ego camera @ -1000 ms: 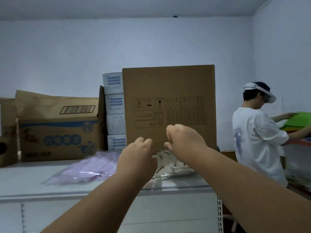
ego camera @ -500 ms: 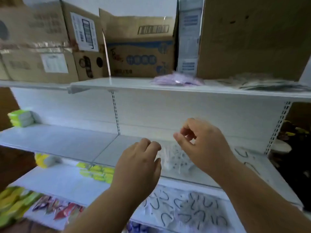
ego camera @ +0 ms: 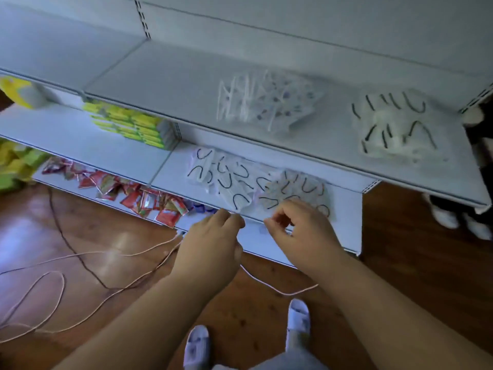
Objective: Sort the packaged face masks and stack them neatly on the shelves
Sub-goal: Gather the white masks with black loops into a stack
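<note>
Clear plastic wrapping blurs most of what I can read: the mask packs on the lower shelf [ego camera: 344,209] form a loose heap [ego camera: 256,182] of see-through sleeves, with only the dark U-shaped ear loops showing sharply. Its front edge is hidden behind my hands. My left hand [ego camera: 210,249] has its fingers curled under, knuckles at the shelf lip; I cannot tell whether it holds anything. My right hand [ego camera: 304,236] is loosely curled with thumb and forefinger close together, at the heap's near edge, and any pack between them is too blurred to make out. On the upper shelf [ego camera: 160,84] lie two more piles, well apart: a patterned pile with white loops [ego camera: 266,100] and a paler pile with black loops [ego camera: 392,124]. Left of them, under that shelf, yellow packets [ego camera: 128,124] are stacked flat. Crinkled red foil sachets [ego camera: 133,193] spread along the bottom shelf, partly cut off by the one above. Thin cables [ego camera: 80,265] trail over the glossy wooden floor [ego camera: 413,263].
</note>
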Demonstrator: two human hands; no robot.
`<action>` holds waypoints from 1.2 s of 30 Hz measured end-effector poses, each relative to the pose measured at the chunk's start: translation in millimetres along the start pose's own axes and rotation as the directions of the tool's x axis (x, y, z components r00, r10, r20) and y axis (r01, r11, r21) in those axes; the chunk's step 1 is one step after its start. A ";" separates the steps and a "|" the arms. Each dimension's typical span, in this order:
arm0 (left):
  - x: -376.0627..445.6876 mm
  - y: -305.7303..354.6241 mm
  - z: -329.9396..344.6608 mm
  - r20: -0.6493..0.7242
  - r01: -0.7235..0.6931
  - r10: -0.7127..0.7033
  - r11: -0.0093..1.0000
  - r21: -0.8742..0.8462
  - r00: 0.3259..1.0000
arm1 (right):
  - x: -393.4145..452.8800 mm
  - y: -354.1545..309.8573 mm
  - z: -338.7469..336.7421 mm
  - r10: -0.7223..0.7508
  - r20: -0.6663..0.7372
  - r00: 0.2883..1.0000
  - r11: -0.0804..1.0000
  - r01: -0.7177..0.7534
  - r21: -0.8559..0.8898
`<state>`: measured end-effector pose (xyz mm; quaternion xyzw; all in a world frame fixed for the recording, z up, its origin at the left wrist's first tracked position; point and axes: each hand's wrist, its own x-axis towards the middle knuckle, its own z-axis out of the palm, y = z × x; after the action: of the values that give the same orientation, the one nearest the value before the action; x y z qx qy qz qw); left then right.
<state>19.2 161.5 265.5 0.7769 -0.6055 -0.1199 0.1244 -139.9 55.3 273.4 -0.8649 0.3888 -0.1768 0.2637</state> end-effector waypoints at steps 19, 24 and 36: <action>143.9 61.6 257.7 0.278 0.219 -0.192 0.973 -0.071 0.941 | 70.9 341.1 147.6 0.514 0.389 0.764 0.857 -0.448 -0.254; 163.2 52.7 283.4 0.329 0.206 -0.175 0.977 -0.061 0.928 | 90.1 404.0 176.6 0.674 0.369 0.640 0.728 -0.491 -0.479; 206.2 71.2 327.4 0.516 0.573 -0.327 0.690 -0.442 0.792 | 48.6 386.2 160.5 0.602 -0.013 0.798 0.798 -0.601 0.043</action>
<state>-106.8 -71.1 -25.7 0.7862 -0.3367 -0.4803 0.1943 -250.8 -146.5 -79.1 -0.6895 0.6433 -0.1024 0.3168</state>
